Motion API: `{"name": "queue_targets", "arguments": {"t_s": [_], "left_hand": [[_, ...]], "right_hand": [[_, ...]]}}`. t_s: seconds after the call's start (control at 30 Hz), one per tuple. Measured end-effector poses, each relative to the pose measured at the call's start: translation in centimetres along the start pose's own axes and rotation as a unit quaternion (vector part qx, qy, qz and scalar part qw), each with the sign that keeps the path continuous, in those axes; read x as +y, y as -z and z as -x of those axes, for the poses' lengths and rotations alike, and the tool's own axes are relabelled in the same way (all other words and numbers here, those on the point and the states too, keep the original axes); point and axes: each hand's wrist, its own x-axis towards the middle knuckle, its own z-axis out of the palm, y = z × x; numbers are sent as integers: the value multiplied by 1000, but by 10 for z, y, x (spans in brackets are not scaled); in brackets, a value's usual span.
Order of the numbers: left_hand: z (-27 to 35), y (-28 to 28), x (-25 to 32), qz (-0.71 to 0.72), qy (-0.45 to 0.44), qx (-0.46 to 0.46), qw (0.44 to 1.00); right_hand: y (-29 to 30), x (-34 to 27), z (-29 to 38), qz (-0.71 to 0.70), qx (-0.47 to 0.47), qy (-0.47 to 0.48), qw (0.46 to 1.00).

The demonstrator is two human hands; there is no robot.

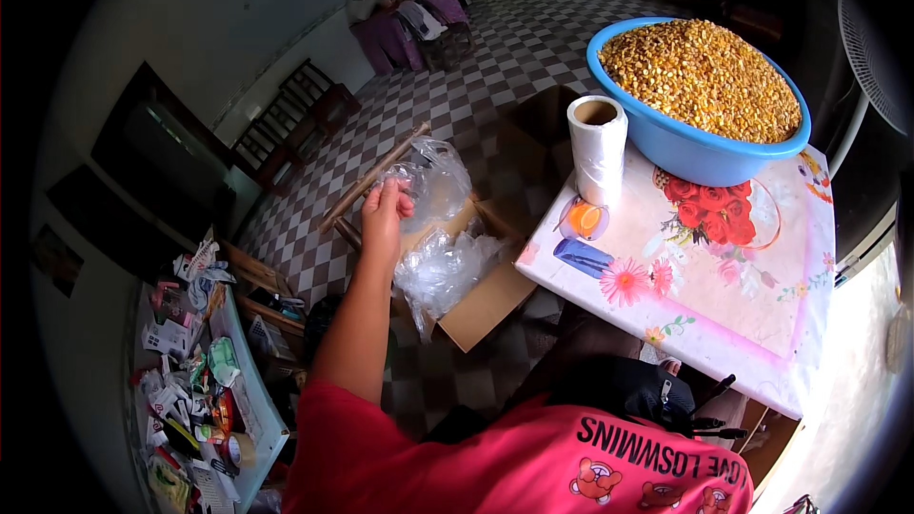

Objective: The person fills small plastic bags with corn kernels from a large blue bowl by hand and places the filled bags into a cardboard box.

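Observation:
My left hand [387, 205] is stretched out over an open cardboard box [485, 307], its fingers closed on a clear plastic bag [443, 182]. More crumpled clear plastic bags [446, 264] fill the box below. My right hand is out of view. To the right, a roll of plastic bags [598, 157] stands upright on a table with a flowered cover [714, 278]. Behind the roll, a blue plastic basin [692, 157] holds a heaped mound of dried corn kernels [703, 78].
At the lower left stands a cluttered table [264, 435] with tape and packets. A wooden bar [371, 178] lies beyond the box. Wooden chairs [285, 114] line the wall over a checkered floor [500, 36]. An electric fan [867, 50] is at right.

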Motion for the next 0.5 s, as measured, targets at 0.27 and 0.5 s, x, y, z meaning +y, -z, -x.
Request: {"name": "queue_targets", "arguments": {"t_s": [0.27,0.5], "left_hand": [[43,-47,41,24,-62,-130,989],[94,-132,62,76,-83,-294,949]], "right_hand": [[18,-128,26,-96,42,-57,993],[28,-104,5,-298,115,-103,942]]}}
